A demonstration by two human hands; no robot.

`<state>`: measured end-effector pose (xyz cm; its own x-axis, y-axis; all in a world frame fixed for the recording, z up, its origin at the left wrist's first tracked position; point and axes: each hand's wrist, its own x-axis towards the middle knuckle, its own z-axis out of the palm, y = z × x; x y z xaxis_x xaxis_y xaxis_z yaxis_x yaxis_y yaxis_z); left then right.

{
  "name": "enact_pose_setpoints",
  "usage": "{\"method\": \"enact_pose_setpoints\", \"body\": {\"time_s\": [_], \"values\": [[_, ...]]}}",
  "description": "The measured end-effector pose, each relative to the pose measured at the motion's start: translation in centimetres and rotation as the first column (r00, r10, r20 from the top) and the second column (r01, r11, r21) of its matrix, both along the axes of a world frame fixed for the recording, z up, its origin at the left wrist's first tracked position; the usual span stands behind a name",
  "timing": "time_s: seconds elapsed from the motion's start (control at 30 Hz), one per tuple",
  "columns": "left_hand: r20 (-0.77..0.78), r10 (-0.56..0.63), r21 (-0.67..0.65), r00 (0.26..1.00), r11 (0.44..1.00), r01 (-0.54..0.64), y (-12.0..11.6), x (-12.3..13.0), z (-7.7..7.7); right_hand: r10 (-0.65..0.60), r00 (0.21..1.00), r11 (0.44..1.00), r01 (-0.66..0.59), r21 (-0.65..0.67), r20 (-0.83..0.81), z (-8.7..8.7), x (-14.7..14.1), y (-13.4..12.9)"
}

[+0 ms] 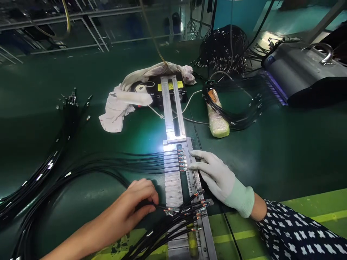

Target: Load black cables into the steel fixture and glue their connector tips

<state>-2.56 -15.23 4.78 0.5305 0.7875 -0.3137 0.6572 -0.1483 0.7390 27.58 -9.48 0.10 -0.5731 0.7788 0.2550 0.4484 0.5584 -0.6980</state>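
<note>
My bare left hand (141, 202) is closed on a black cable with metal connector ends (171, 211) poking out past the fingertips. My right hand (217, 175), in a white glove with a mint cuff, reaches over the slotted metal fixture (173, 191). Its fingers are stretched out, the tips resting at the fixture's right rail beside a row of connectors. Several thin black cables (146, 159) lie across the fixture, their connector ends (182, 160) lined up in its slot. Closer to me, a loose bundle of black cables (162, 234) lies over the fixture.
A bright light shines at the fixture's far half. Behind it are a white cloth (115, 112) and a black box (155, 95). A wrapped block (219, 121) and cable coil (238, 122) lie right of it, a grey machine (303, 72) beyond. More cables (69, 122) lie left.
</note>
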Motion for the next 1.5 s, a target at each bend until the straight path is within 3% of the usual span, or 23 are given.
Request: {"method": "enact_pose_setpoints", "body": {"time_s": [0.13,0.27,0.5,0.67,1.13,1.37,1.5], "values": [[0.179,0.166,-0.008,0.97,0.986,-0.168,1.3,0.9,-0.2,-0.005,0.999,1.0,0.005,-0.013,-0.034,0.0,0.0,0.1],[0.242,0.194,0.217,0.951,0.944,-0.248,2.4,2.0,-0.9,-0.013,0.999,0.999,0.011,-0.046,-0.048,0.2,-0.1,0.1],[0.109,0.032,0.422,0.994,0.904,-0.076,3.1,2.1,-2.4,-0.031,0.998,0.996,0.026,-0.09,-0.053,0.0,-0.1,0.3],[0.132,0.016,0.446,0.991,0.892,-0.074,3.1,2.0,-2.4,-0.037,0.998,0.994,0.031,-0.105,-0.054,-0.1,0.0,0.3],[0.018,-0.061,0.512,0.998,0.858,0.043,3.4,2.9,-2.6,-0.046,0.999,0.992,0.043,-0.119,-0.025,0.4,0.1,0.5],[-0.145,0.002,0.672,0.989,0.734,0.097,1.8,2.3,-3.5,-0.041,0.998,0.993,0.037,-0.113,-0.038,0.1,0.0,0.5],[-0.236,0.007,0.679,0.972,0.716,0.16,0.9,1.9,-4.3,-0.041,0.997,0.996,0.036,-0.081,-0.06,0.1,-0.2,0.7]]}}
